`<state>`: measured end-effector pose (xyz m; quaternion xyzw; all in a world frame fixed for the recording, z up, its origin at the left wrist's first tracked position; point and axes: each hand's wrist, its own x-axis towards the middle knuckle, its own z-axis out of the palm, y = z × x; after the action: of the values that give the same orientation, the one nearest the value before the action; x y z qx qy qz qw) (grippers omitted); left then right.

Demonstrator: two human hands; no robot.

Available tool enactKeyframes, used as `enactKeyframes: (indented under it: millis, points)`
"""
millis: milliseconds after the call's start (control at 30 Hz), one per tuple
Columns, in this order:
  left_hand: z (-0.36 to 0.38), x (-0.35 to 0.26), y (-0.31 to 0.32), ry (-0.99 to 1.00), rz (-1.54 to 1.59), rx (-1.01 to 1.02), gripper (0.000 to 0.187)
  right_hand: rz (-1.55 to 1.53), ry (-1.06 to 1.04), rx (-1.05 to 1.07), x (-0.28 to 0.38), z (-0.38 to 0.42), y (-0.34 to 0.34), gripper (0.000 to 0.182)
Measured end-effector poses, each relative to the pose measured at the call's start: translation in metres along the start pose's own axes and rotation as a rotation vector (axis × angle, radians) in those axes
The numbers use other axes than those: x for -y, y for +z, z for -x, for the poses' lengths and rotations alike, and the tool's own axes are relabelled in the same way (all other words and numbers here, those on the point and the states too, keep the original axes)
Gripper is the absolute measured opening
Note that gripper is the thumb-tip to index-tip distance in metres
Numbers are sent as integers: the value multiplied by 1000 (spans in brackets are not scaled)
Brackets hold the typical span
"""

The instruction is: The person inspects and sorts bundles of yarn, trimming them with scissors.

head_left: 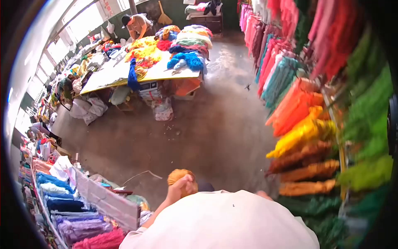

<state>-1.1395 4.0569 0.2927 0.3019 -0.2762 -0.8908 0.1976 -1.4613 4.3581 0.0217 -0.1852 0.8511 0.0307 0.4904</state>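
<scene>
The left hand (182,186) is closed around a golden-brown yarn bundle (177,175), held above the concrete floor (199,137) just ahead of the pale shirt (232,222). On the shirt's other side only a sliver of skin shows, so whether the right hand is open or holding something cannot be told.

Writing is scarce. A pale wall sign (106,7) near the windows carries red characters, too small to read. Under the table (103,81), a blue-and-white box (148,86) seems to bear print, also illegible; a printed plastic bag (163,111) is near it, its pattern blurred.

Yellow-orange yarn (145,50) and bright blue yarn (188,61) are heaped on the table, where a person in a dark cap (139,25) leans in. To the right hang yellow hanks (300,135) and orange hanks (298,103); at lower left, purple hanks (85,228). No label is discernible on these hanks.
</scene>
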Motion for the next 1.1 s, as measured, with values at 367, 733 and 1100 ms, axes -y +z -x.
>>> enactKeyframes:
  millis: [367,733,1100]
  points:
    - [-469,-207,77,-11,23,71,23,-84,-45,-146,181,-278,-368,41]
    - [-965,-364,245,-209,-90,176,21,-273,110,-161,300,-532,-642,38]
    - [-1334,-558,301,-54,173,197,24,-50,-175,-300,625,-806,-1144,42]
